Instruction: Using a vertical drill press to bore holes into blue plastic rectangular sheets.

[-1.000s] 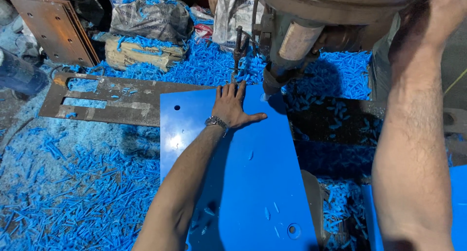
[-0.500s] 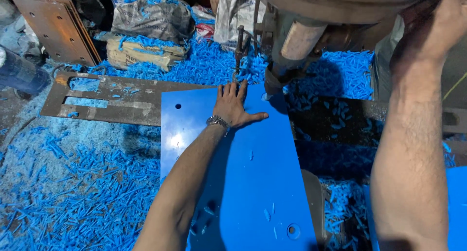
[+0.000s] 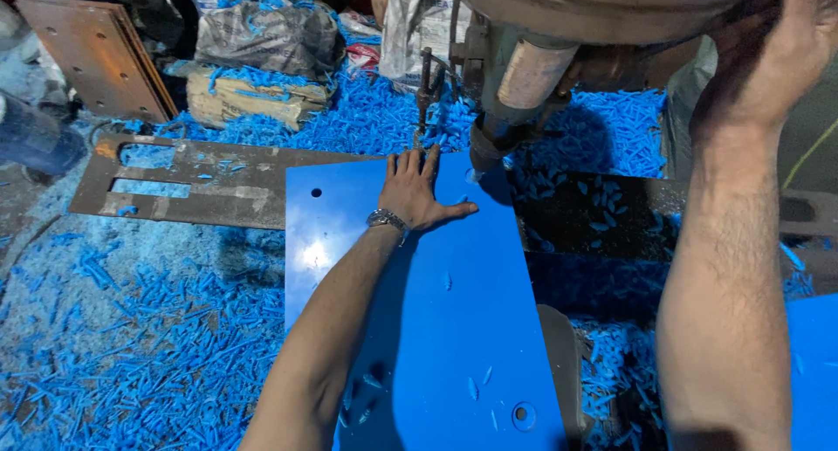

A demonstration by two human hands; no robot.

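Note:
A glossy blue sheet panel (image 3: 436,329) with small round holes lies flat under a worn metal press machine (image 3: 559,32). My left hand (image 3: 417,192) rests palm down on the panel's far edge, fingers spread, a metal watch on the wrist. My right hand (image 3: 786,49) is raised at the upper right and grips the rim of the machine's big round wheel. The machine's punch head (image 3: 489,145) hangs just right of my left fingers, over the panel's far corner.
Blue plastic offcuts (image 3: 131,364) cover the floor all around. A rusty slotted metal plate (image 3: 201,189) lies left of the panel, another plate (image 3: 96,54) leans at the back left, with sacks (image 3: 262,41) behind. A second blue panel (image 3: 812,372) shows at the lower right.
The view has shifted slightly. My left hand stays flat on the panel and my right hand stays up on the wheel.

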